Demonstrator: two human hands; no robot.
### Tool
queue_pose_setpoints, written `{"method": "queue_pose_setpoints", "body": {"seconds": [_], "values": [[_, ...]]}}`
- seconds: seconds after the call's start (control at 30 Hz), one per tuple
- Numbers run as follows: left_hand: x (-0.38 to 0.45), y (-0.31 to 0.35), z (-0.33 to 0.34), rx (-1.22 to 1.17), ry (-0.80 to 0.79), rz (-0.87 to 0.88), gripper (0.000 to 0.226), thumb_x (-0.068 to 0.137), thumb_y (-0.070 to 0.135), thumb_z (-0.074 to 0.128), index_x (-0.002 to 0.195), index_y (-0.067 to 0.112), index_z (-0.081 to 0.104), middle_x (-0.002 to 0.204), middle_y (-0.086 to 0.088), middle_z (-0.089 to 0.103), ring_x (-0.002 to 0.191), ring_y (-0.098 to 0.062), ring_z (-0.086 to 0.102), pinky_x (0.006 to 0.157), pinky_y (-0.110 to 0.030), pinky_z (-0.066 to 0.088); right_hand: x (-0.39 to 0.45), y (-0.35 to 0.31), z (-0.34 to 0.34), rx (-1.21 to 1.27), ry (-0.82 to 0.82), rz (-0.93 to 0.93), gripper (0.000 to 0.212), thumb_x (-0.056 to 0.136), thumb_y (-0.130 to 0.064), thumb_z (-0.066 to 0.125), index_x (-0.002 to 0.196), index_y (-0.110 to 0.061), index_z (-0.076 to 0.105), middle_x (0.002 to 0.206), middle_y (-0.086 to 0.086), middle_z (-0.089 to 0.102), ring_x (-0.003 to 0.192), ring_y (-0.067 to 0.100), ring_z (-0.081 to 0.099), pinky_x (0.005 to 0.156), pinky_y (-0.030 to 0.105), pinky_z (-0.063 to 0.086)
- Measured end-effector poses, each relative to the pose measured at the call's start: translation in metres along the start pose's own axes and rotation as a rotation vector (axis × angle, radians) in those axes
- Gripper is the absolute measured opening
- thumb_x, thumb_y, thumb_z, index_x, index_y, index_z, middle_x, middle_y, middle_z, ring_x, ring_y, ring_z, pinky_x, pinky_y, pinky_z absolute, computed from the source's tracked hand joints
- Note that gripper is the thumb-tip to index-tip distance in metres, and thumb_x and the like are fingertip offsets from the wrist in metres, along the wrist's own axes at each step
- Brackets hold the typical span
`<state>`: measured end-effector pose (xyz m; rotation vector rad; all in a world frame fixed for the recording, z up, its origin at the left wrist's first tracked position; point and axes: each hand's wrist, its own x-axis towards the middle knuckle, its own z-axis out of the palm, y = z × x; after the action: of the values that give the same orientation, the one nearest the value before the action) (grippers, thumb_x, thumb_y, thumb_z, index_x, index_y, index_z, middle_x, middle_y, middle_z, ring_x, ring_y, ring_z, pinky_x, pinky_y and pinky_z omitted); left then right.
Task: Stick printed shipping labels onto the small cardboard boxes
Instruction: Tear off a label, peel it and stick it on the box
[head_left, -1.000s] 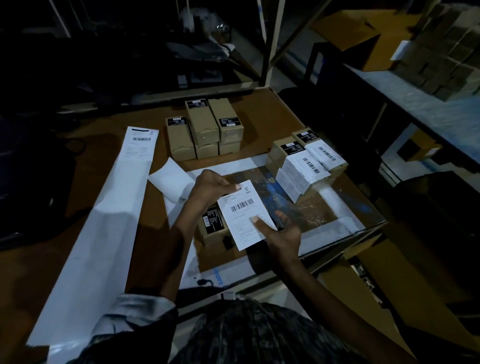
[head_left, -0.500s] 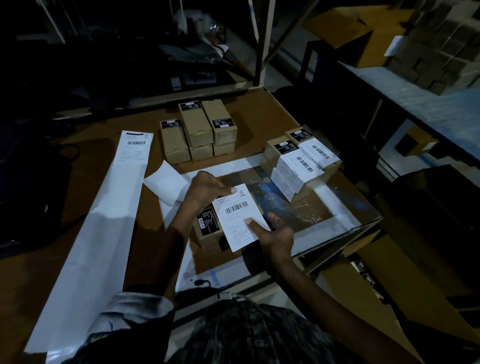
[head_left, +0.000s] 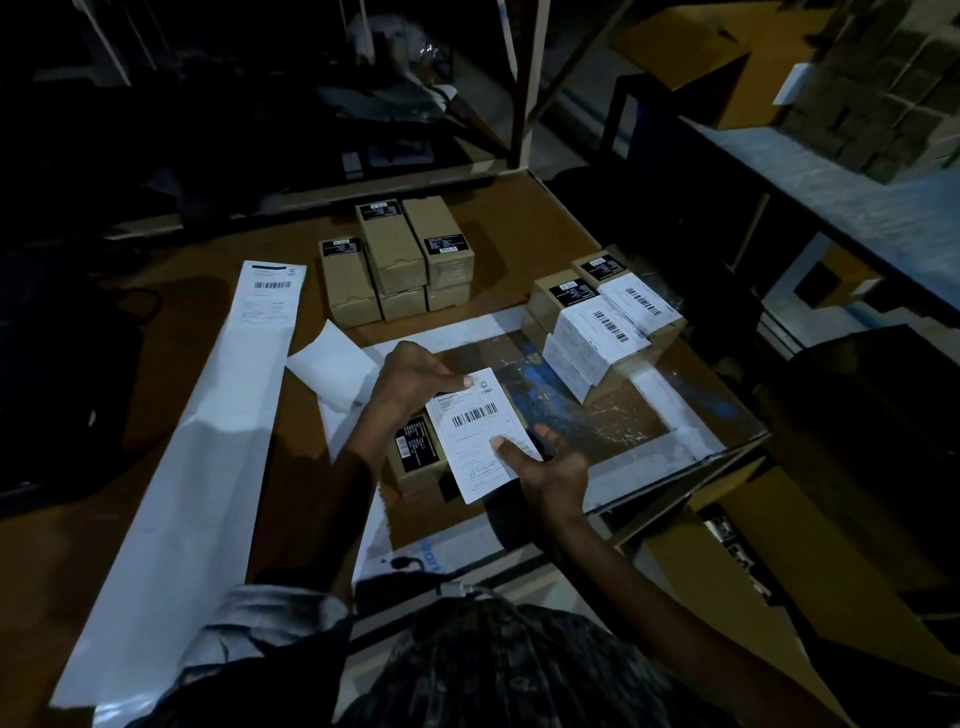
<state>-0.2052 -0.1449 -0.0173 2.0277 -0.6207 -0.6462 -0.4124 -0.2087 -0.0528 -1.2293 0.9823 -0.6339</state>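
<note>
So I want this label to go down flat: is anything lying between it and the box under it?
Nothing visible does. The label, pinched by the left hand and right hand, hangs over the box, whose visible top carries only its black sticker. The part under the label is hidden.

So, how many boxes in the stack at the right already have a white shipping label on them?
3 that show: the far box, the one beside it nearer the person, and a lower box with its label on the side. Others underneath may be hidden.
</note>
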Motion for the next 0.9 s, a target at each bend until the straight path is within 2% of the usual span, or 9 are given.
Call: {"method": "queue_pose_setpoints", "body": {"seconds": [0.17,0.3,0.4,0.53,0.6,0.7,0.73,0.8,0.9], "values": [[0.0,-0.001,0.0,0.023,0.0,-0.003,0.029,0.069,0.035,0.09,0.079,0.009,0.081,0.079,-0.002,0.077,0.075,-0.017,0.074,0.068,-0.031,0.051,0.002,0.003,0.0,-0.006,0.006,0.02,0.045,0.072,-0.014,0.091,0.107,-0.017,0.063,0.088,-0.011,0.073,0.078,0.006,0.073,0.07,0.029,0.059],[-0.001,-0.002,0.002,0.034,0.016,0.016,0.03,0.069,0.035,0.091,0.078,0.008,0.081,0.078,-0.005,0.077,0.077,-0.021,0.073,0.073,-0.04,0.055,0.003,0.004,0.0,-0.017,0.011,0.021,0.051,0.073,-0.014,0.09,0.117,-0.01,0.063,0.092,-0.007,0.074,0.081,0.009,0.074,0.069,0.028,0.058],[-0.004,-0.003,0.005,0.074,0.015,0.021,0.028,0.071,0.033,0.089,0.081,0.007,0.081,0.08,-0.004,0.077,0.077,-0.02,0.071,0.076,-0.042,0.056,0.005,0.006,-0.001,-0.049,0.013,0.021,0.052,0.073,-0.015,0.09,0.117,-0.004,0.065,0.096,0.0,0.076,0.085,0.015,0.075,0.073,0.032,0.06],[-0.009,-0.004,0.008,0.073,0.021,0.029,0.026,0.077,0.031,0.085,0.089,0.008,0.081,0.088,-0.002,0.078,0.08,-0.014,0.071,0.071,-0.033,0.051,0.01,0.009,-0.003,-0.112,-0.025,0.002,0.045,0.071,-0.024,0.091,0.107,-0.006,0.068,0.094,0.003,0.078,0.085,0.019,0.076,0.078,0.046,0.062],[-0.013,-0.005,0.008,0.083,0.013,0.049,0.024,0.078,0.031,0.084,0.09,0.01,0.081,0.087,0.0,0.078,0.077,-0.012,0.071,0.064,-0.023,0.048,0.011,0.01,-0.004,-0.14,-0.04,-0.015,0.041,0.072,-0.025,0.09,0.104,-0.01,0.069,0.092,0.003,0.078,0.084,0.019,0.076,0.077,0.047,0.063],[-0.018,-0.006,0.006,0.077,-0.037,0.05,0.027,0.076,0.034,0.086,0.089,0.011,0.08,0.083,0.002,0.077,0.073,-0.011,0.072,0.056,-0.016,0.046,0.011,0.007,-0.004,-0.174,-0.048,0.019,0.058,0.066,-0.038,0.09,0.113,-0.011,0.068,0.094,0.001,0.078,0.085,0.016,0.076,0.078,0.047,0.063],[-0.02,-0.006,0.006,0.082,-0.045,0.046,0.03,0.074,0.037,0.086,0.089,0.011,0.08,0.083,0.003,0.077,0.073,-0.011,0.072,0.058,-0.017,0.048,0.012,0.008,-0.005,-0.187,-0.06,0.029,0.062,0.064,-0.042,0.089,0.114,-0.012,0.068,0.094,0.0,0.078,0.085,0.015,0.076,0.078,0.047,0.063],[-0.024,-0.006,0.006,0.103,-0.027,0.034,0.035,0.072,0.043,0.086,0.092,0.015,0.078,0.087,0.008,0.075,0.075,-0.009,0.07,0.065,-0.024,0.052,0.012,0.006,-0.006,-0.239,-0.096,0.029,0.054,0.065,-0.046,0.087,0.107,-0.017,0.071,0.092,-0.004,0.079,0.083,0.013,0.076,0.079,0.047,0.063],[-0.03,-0.008,0.007,0.214,0.027,0.053,0.042,0.074,0.054,0.081,0.104,0.025,0.076,0.098,0.013,0.074,0.083,-0.004,0.068,0.073,-0.033,0.058,0.013,0.004,-0.01,-0.347,-0.127,0.035,0.053,0.062,-0.059,0.084,0.099,-0.024,0.071,0.09,-0.01,0.078,0.082,0.01,0.076,0.08,0.047,0.062]]}}
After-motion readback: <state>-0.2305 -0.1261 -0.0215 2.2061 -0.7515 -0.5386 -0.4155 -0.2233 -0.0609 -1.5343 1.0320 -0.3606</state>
